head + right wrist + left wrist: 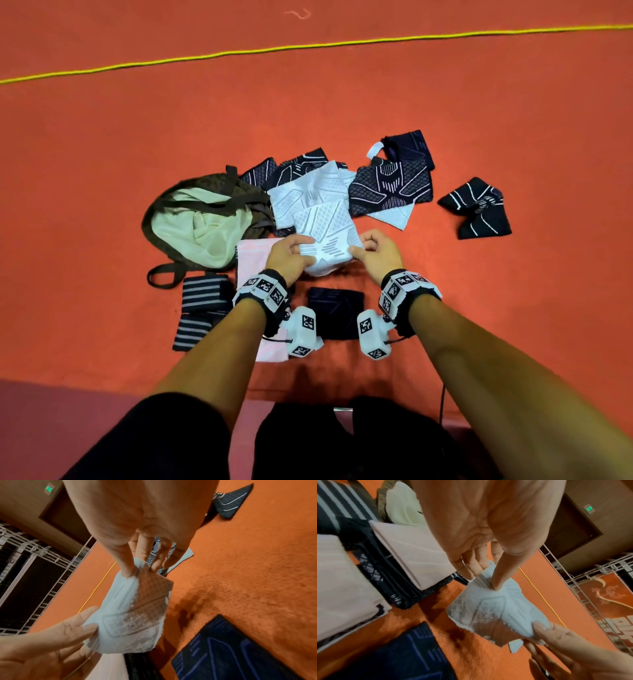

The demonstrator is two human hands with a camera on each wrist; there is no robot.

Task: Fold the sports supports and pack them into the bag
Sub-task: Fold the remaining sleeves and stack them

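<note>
The orange-red carpeted floor [479,308] filled the scene, crossed far off by a thin yellow cord [308,45]. On it lay the brown cloth bag with a pale green lining [191,222], mouth open and handles sprawled, just left of the working spot. Around it the supports were scattered: a heap of dark navy and white patterned knit sleeves [387,186] beyond the hands, a lone black one with white lines [479,209] well apart to the right, a pink folded piece [251,255] under the left wrist, two grey-striped dark wraps [202,308] near the bag's handle, and a dark folded sleeve [337,308] between the forearms.

Held off the carpet, near the bag, was the white knit support with a grid pattern [325,240]. The left hand [291,255] pinched one end, thumb pressed against fingers through the fabric; the right hand [375,251] pinched the opposite end likewise.

This looked like the folding step for that piece, the bag seemingly holding no supports yet. The next move probably called for bringing the two pinched ends together evenly, flattening the fold, then carrying it leftward into the open mouth.
</note>
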